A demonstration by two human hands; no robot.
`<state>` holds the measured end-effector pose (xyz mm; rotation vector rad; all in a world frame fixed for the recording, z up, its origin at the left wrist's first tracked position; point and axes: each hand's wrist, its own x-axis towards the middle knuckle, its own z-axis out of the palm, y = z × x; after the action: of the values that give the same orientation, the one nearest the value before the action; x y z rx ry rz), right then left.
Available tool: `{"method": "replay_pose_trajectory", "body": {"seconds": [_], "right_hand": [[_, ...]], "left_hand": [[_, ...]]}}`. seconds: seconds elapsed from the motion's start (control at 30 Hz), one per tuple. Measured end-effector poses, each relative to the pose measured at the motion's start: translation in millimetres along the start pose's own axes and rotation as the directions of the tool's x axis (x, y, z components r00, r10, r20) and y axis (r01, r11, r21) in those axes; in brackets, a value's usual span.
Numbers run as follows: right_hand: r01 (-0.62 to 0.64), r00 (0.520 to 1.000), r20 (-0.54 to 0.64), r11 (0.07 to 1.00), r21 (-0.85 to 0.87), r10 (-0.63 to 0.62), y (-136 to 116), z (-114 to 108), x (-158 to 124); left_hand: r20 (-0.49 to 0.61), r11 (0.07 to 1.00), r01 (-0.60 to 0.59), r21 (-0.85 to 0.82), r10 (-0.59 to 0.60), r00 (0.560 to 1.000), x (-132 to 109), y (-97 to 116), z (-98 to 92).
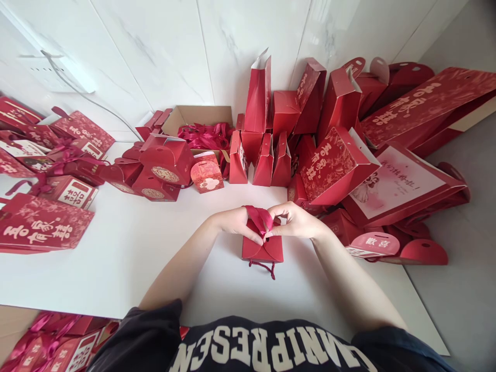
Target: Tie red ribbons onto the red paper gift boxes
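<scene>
Pinched between the thumb and fingers of the left hand (242,226), one side of a dark-red ribbon (256,214), looped over the top of a small red box (258,251). Just under the fingertips and between both hands, that box, resting on the white tabletop (116,253), top flaps folded inward. Lying out from its near edge, a dark-red cord (263,265). Closed on the ribbon from the other side, the right hand (294,222), fingertips almost against those of the left. Tied knot or loose fold, hard to tell beneath the fingers.

At far left, below the tabletop's near edge, a cardboard carton (14,321), with red boxes and shiny ribbons (46,330) inside. Farther back, a pile of red bags and boxes (44,227), some topped with bows. Next, a cluster of red boxes (166,160) with round gold patterns. By the wall (155,51), an open cardboard box (201,113), heaped with red ribbon (205,136). Rightward, upright red bags (258,95); then a lettered bag (337,165), tilted, and a pale-panelled bag (399,178), leaning above handled boxes (375,243).
</scene>
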<state>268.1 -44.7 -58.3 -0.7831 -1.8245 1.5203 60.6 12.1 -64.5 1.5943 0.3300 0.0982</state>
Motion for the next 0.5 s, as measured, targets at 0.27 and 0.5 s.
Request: {"method": "replay_pose_trajectory", "body": {"seconds": [0.27, 0.5], "right_hand": [[-0.002, 1.0, -0.013, 1.0, 0.009, 0.002, -0.6, -1.3, 0.0], [0.079, 0.997, -0.017, 0.997, 0.018, -0.078, -2.2, -7.1, -1.6]], "left_hand": [[-0.022, 0.999, -0.005, -0.044, 0.004, 1.0, 0.6, 0.8, -1.1], [-0.048, 1.0, -0.021, 0.013, 0.021, 0.999, 3.0, -1.4, -0.3]]}}
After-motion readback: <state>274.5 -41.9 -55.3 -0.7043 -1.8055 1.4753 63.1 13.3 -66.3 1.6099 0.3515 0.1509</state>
